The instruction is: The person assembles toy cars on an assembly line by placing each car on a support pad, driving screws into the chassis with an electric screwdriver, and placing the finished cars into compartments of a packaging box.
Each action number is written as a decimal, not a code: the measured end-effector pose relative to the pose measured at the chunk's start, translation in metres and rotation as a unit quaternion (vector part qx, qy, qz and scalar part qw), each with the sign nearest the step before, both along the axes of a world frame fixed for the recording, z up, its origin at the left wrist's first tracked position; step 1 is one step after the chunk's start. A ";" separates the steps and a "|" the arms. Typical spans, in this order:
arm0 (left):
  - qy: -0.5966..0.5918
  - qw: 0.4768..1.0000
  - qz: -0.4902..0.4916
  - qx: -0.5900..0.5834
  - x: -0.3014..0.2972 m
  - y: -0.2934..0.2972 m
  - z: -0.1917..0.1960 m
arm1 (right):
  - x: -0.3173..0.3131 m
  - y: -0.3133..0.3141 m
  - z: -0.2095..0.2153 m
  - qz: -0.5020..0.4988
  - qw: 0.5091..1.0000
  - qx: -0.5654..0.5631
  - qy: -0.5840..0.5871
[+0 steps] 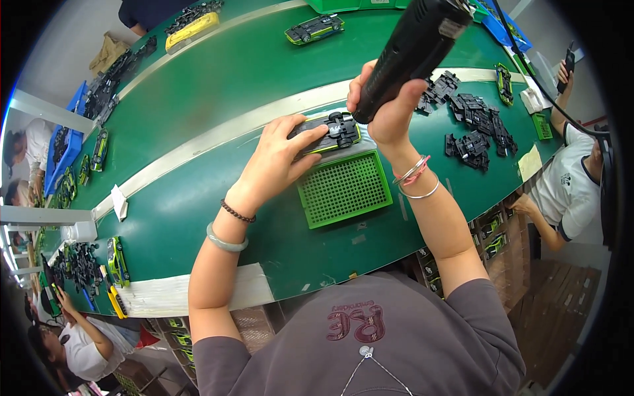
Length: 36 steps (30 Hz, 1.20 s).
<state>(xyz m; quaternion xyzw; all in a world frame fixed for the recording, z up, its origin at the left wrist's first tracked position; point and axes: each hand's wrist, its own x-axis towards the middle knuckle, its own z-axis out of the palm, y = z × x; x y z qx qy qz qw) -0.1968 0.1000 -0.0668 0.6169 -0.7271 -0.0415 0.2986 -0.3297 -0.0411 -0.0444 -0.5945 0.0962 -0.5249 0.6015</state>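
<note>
A toy car (342, 130) lies upside down on the bench, its black underside and wheels up and a green body edge showing. My left hand (281, 150) grips it, fingers and thumb across the chassis at its left end. In my right hand (394, 113) is a black electric screwdriver (415, 56), held at a slant. Its lower end is over the car's right end; whether the tip touches a screw is hidden. Just nearer to me than the car sits a shallow green plastic basket (350, 220) with a grid bottom.
Piles of black toy car chassis (477, 113) lie to the right. Another overturned car (316, 29) sits across the green belt (218, 79). At left are a green toy car (117, 261) and a yellow cutter knife (117, 302). A co-worker (561, 178) is at right; a cable (541, 86) hangs there.
</note>
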 end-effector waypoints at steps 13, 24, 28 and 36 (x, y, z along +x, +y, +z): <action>0.033 0.999 -0.011 0.020 0.001 -0.001 -0.002 | 0.007 -0.003 0.002 -0.006 0.999 0.006 0.037; 0.046 0.999 -0.009 0.013 0.004 0.000 -0.005 | -0.028 0.046 -0.005 0.049 0.994 0.095 -0.037; 0.056 0.998 -0.012 0.013 0.003 -0.001 -0.007 | -0.027 0.046 -0.017 0.022 0.995 0.093 0.007; 0.048 0.999 -0.008 0.011 0.003 0.000 -0.006 | -0.027 0.048 -0.023 0.014 0.996 0.083 0.023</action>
